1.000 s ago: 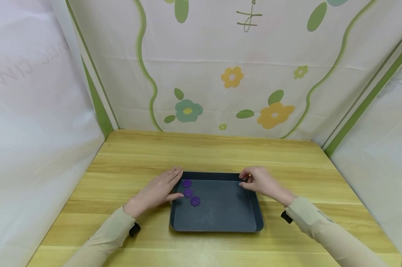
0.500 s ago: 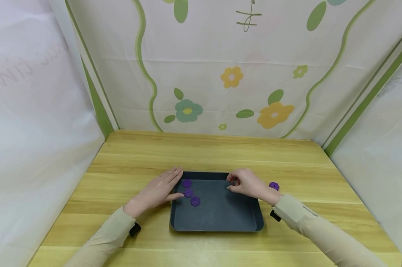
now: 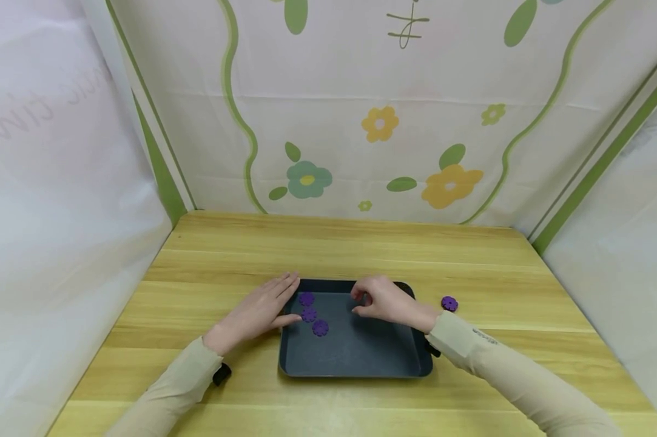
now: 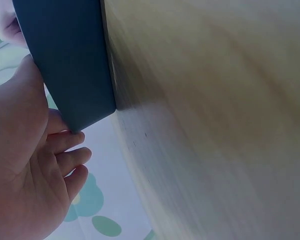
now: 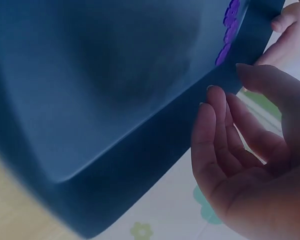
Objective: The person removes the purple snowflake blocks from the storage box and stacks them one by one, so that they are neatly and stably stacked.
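A dark blue-grey tray (image 3: 355, 372) lies on the table. My left hand (image 3: 259, 309) rests along its left rim with fingers stretched out; in the left wrist view that hand (image 4: 37, 150) touches the tray's corner. Three purple notched discs, like flower-shaped building pieces, lie in the tray: an upper one (image 3: 306, 298), a middle one (image 3: 309, 314) and a lower one (image 3: 320, 328). Above the tray's far half hovers my right hand (image 3: 385, 300), fingers loosely bent and thumb apart. Nothing shows between its fingers (image 5: 205, 127) in the right wrist view.
Another purple disc (image 3: 449, 303) lies on the wooden table (image 3: 339, 249), right of the tray. A white cloth with printed flowers (image 3: 333, 139) hangs behind the table, and white cloth walls (image 3: 60, 212) stand at both sides.
My right hand has moved left from the tray's right rim to over its far half. The purple disc on the table has come into view behind it. My left hand has stayed put.
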A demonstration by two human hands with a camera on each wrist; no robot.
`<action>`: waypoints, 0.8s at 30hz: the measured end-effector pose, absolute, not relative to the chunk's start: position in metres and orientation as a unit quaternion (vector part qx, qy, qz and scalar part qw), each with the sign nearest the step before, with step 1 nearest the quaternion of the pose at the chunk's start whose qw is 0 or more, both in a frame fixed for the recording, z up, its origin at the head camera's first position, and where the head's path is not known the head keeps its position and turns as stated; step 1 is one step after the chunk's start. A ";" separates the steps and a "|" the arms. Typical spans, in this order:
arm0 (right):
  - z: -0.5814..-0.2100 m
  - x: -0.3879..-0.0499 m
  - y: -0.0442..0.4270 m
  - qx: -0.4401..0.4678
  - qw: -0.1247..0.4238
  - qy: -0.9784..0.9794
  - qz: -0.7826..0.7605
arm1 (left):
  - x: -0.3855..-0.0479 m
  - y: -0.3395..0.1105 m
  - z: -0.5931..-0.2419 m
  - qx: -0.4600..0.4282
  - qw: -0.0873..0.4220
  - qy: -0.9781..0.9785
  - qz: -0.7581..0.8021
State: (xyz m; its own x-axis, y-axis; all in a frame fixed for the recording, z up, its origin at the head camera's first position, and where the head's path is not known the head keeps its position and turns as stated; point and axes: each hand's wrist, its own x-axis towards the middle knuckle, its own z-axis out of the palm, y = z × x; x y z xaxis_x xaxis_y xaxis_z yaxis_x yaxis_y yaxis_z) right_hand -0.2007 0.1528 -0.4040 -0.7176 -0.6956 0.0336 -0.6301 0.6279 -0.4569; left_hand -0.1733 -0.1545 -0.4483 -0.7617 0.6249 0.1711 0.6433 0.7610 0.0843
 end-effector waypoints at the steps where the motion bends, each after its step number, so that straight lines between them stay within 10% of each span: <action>1: -0.404 -0.201 0.151 -0.372 0.076 0.897 -0.225 | -0.173 -0.155 -0.448 -0.339 0.065 -0.936 -0.070; 24: -0.418 -0.197 0.116 -0.407 0.120 0.880 -0.212 | -0.174 -0.155 -0.450 -0.341 0.072 -0.935 -0.067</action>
